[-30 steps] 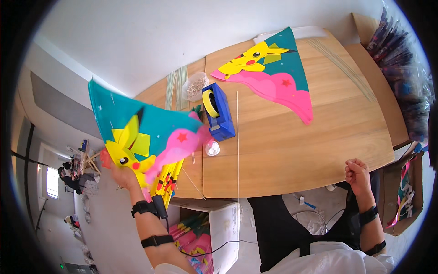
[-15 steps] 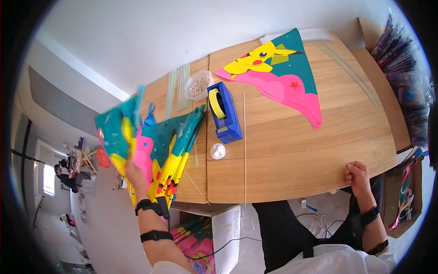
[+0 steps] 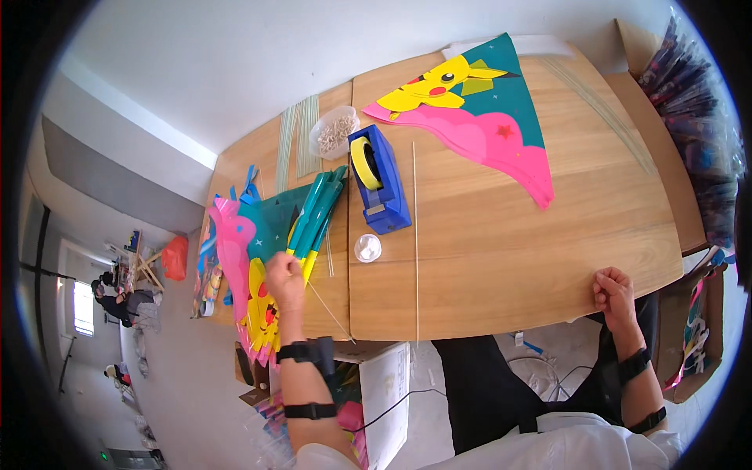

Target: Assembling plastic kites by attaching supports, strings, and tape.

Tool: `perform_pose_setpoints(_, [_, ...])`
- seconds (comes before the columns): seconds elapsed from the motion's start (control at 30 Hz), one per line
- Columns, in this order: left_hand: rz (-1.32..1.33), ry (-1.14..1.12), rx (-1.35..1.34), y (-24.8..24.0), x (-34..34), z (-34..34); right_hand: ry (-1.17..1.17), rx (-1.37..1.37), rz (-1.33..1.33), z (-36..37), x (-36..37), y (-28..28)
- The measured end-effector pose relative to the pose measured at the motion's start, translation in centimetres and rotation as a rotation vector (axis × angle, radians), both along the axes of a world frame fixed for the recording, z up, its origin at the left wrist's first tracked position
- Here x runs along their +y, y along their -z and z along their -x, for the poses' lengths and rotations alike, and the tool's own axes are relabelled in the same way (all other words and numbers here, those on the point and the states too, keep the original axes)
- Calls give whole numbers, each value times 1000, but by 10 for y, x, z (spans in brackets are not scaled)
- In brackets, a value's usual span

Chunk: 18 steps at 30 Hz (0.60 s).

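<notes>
My left hand is over a pile of kite sheets on the left of the table, its fingers curled together. Whether a sheet edge is between them is hidden. The sheets are green, pink and yellow; some lie rolled or folded beside the fingers, and their lower ends hang past the table's front edge. At the front right edge rests my right hand, closed with nothing in it. One kite sheet with a yellow cartoon animal lies flat at the back. A thin rod lies upright in view near the middle.
A blue tape dispenser with yellow tape stands mid-table, beside a tub of small pale pieces and a small white cup. Thin sticks lie behind. An open carton sits below; wrapped goods stand at right.
A kite sheet that my left hand held up at the left is out of the hand. The hand has moved right, over the pile. My right hand has stayed in place.
</notes>
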State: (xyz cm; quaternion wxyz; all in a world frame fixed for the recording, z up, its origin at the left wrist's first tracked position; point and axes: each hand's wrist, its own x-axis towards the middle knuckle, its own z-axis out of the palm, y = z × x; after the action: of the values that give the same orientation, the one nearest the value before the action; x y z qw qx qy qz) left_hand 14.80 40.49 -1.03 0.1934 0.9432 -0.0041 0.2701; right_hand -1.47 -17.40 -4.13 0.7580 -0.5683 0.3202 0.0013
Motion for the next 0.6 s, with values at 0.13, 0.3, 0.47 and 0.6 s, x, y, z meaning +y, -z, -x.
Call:
perform_pose_setpoints(0.13, [266,297,211,6,-99,-4,-2,-7,4,1,-4,1])
perform_pose_setpoints(0.3, [55,205,139,41,-106,-14,1,-49,-76,0,2,2])
perform_pose_setpoints(0.47, [205,160,239,15,-113,-10,-29,-44,-17,3,-4,1])
perform_pose_setpoints(0.6, [280,173,-48,-13,-169,0,-58,-39,-30,5,-7,-3])
